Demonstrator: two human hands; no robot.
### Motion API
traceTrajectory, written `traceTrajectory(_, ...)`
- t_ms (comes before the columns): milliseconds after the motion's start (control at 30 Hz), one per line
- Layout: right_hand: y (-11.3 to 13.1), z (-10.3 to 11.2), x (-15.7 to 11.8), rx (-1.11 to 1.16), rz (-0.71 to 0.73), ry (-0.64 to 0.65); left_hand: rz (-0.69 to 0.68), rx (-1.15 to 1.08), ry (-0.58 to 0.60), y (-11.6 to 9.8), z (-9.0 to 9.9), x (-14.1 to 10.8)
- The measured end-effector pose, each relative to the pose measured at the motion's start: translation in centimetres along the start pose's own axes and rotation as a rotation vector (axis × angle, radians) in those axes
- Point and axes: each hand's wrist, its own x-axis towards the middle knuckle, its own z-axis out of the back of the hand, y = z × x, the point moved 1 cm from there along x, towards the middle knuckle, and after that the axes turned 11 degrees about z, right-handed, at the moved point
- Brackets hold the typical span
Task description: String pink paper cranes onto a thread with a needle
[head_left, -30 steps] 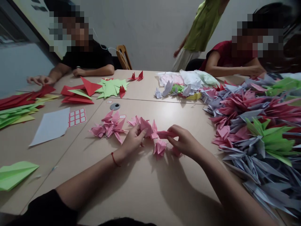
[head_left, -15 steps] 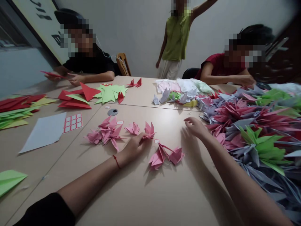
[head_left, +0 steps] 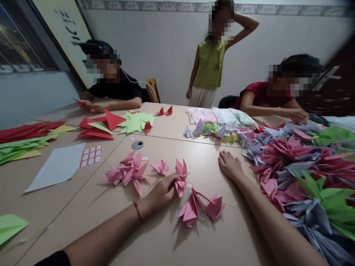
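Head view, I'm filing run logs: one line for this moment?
left hand: holding pink folded-paper figure | right hand: palm down on beige tabletop

An indoor room, probably an office or meeting room: a large joined table (head_left: 210,240) with a round cable hole (head_left: 135,145), chairs (head_left: 153,90) behind it, a window (head_left: 23,40) and lettered panel (head_left: 69,31) upper left, a patterned border (head_left: 166,6) along the wall (head_left: 155,44).

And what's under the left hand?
The left hand holds a pink folded paper piece; tabletop shows around both. Whatever lies beneath the palm is covered, so it can't be seen.
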Motion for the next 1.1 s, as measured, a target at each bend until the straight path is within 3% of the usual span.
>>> traceTrajectory(367,0.8,0.3,-2.3,0.085,0.143,-0.179,-0.161,0.217,-0.066,1.1,-0.2,-0.5)
traceTrajectory(600,2.4,0.1,-5.6,0.204,0.289,-0.219,-0.171,0.174,-0.244,0.3,0.9,-1.2)
traceTrajectory(733,2.9,0.6,-6.3,0.214,0.267,-0.222,-0.239,0.21,-0.378,-0.7,2.7,-2.8)
traceTrajectory(833,2.9,0.9,-6.0,0.163,0.14,-0.215,-0.193,0.227,-0.505,-1.7,5.0,-3.5)
traceTrajectory(933,3.1,1.0,-5.5,0.068,-0.028,-0.169,-0.036,0.281,-0.601,-2.6,8.0,-3.3)
traceTrajectory(1100,3.7,1.2,-4.7,-0.011,-0.086,-0.042,0.313,0.252,-0.533,-3.2,12.4,-1.2)
